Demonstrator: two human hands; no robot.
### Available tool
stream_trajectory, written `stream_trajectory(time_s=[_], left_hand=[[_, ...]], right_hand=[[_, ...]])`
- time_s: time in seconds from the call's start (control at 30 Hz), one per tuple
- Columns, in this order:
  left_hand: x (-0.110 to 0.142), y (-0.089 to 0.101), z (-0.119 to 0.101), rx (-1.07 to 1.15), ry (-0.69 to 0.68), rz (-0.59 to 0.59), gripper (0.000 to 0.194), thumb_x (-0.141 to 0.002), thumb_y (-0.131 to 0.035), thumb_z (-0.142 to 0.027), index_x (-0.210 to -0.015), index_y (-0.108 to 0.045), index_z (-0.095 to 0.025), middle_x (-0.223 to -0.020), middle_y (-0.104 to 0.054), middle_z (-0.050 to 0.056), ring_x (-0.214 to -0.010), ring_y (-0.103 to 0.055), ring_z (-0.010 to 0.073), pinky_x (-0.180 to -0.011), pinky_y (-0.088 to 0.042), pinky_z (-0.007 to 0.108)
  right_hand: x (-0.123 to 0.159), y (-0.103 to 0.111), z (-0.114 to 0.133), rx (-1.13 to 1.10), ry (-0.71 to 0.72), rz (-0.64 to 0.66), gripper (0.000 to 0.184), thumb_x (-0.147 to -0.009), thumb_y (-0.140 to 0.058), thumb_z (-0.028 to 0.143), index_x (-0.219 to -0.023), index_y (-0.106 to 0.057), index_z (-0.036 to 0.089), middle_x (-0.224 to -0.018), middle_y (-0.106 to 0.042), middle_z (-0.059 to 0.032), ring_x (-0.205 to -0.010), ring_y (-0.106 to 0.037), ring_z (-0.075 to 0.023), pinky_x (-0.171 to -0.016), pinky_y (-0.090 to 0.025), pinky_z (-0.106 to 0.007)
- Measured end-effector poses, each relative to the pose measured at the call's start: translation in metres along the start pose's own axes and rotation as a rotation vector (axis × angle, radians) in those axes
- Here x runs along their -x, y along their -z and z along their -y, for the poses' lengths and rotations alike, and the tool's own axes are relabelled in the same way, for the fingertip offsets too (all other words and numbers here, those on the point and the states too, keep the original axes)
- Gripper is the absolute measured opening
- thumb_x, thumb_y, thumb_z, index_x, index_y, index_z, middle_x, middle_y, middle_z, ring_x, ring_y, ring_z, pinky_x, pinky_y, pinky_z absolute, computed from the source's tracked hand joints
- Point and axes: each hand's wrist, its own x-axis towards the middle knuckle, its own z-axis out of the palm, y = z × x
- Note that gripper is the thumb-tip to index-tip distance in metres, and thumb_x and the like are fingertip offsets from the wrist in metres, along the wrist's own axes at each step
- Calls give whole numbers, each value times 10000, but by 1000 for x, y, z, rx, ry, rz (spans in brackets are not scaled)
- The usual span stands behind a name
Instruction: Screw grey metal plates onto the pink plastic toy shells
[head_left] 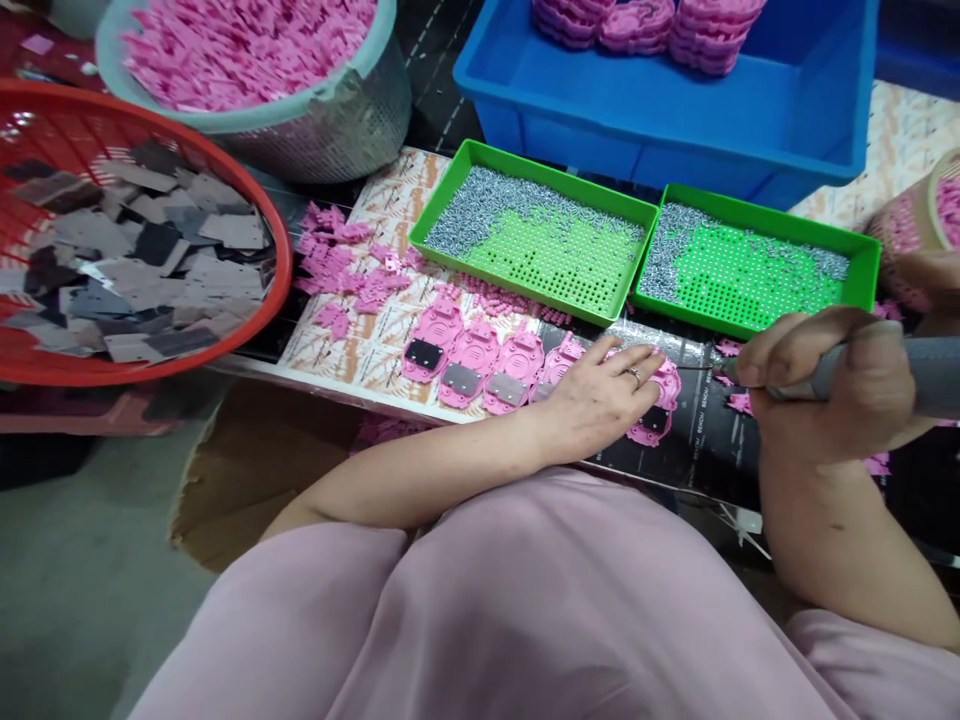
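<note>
Head view: pink casing lies at the right end of a casing row, near the desk's front edge, long axis running front to back. Left hand is nearer, palm down over it, fingers stretched and slightly spread; can't tell if the tips pinch anything. Right hand sits toward the desk's right end, wrapped tight round a grey tool. Thin bit points left, crosswise to the casing, close to the left fingertips.
</note>
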Motion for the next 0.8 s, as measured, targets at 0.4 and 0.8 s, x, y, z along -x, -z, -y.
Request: stream_trajectory(time_s=[0.4,0.8], left_hand=[[-12,-11,-8,-6,-4,76,212,-920,-434,-90,-988,-635,-99,-1271,-619,133,-1221,-560,238,-1023,-426,452],[-14,-11,-11,6,1,114,166,-912,-488,-122,-979,-639,-99,-1302,-593,152,-1217,-565,268,-1020,-435,460]], right_hand=[[8,0,-16,-95,160,45,301,-839,-603,256,-1125,-566,344,-503,-469,90,-347,-426,-101,-332,-376,-247],[8,7,-30,76,160,76,204,-827,-631,261,-1004,-608,360,-655,-526,48,-402,-469,-103,-390,-395,-287]])
